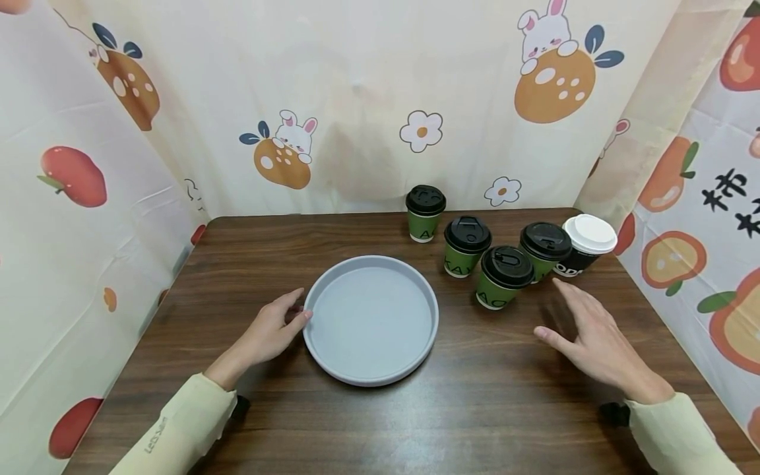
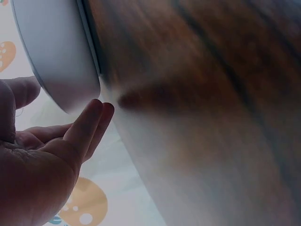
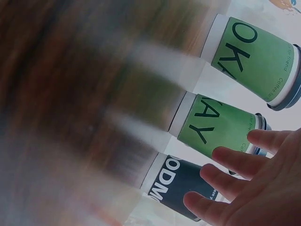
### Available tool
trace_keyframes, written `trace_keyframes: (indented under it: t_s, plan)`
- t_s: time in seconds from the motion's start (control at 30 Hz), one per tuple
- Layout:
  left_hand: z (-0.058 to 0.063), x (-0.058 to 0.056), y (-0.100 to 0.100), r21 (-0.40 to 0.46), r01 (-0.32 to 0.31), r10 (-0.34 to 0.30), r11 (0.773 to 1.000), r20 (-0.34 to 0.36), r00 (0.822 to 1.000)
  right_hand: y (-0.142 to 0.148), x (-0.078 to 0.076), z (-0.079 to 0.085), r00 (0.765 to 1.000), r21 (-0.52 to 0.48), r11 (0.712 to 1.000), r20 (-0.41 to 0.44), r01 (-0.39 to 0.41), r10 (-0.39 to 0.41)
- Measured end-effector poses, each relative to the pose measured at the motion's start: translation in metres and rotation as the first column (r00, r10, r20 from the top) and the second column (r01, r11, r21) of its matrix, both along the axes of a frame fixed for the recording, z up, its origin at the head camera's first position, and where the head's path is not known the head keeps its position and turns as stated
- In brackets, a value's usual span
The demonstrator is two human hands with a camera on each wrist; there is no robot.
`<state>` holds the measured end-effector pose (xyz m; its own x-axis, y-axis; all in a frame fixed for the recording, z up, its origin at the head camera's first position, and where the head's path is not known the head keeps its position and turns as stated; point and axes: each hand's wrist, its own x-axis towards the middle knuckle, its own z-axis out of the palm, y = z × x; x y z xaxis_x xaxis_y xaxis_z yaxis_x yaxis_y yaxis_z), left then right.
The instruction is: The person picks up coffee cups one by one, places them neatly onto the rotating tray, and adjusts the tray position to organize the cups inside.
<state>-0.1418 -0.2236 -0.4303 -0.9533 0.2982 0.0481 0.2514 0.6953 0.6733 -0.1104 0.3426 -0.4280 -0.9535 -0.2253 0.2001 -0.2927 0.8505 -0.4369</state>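
L. hand (image 1: 270, 333), fingers loosely extended, touches rim of round gray tray (image 1: 371, 320) at worktop (image 1: 380, 439) ctr.; firm grip not evident. R. hand (image 1: 594, 340), spread, empty, is nearer cups: white-lidded cup (image 1: 590, 234) just past fingertips, rt. green cup (image 1: 545, 241) alongside, partly blocked by front green cup (image 1: 506, 267).

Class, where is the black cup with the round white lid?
In the head view, the black cup with the white lid stands near the far right corner of the brown wooden table, just right of a green cup with a black lid.
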Motion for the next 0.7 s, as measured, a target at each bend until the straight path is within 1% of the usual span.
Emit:
trace_keyframes:
  t_s: [0.17, 0.7]
  plan:
    - [0.0000, 0.0002, 0.0012, 0.006, 0.009, -0.009, 1.000, 0.008, 1.000, -0.0028, 0.0005, 0.0003, 1.000, -0.013, 1.000, 0.012, -0.001, 0.001]
    - [0.0000, 0.0009, 0.0027, 0.035, 0.025, -0.026, 0.999, 0.015, 1.000, -0.0085, -0.0026, 0.0007, 1.000, -0.044, 0.999, -0.006, 0.001, -0.002]
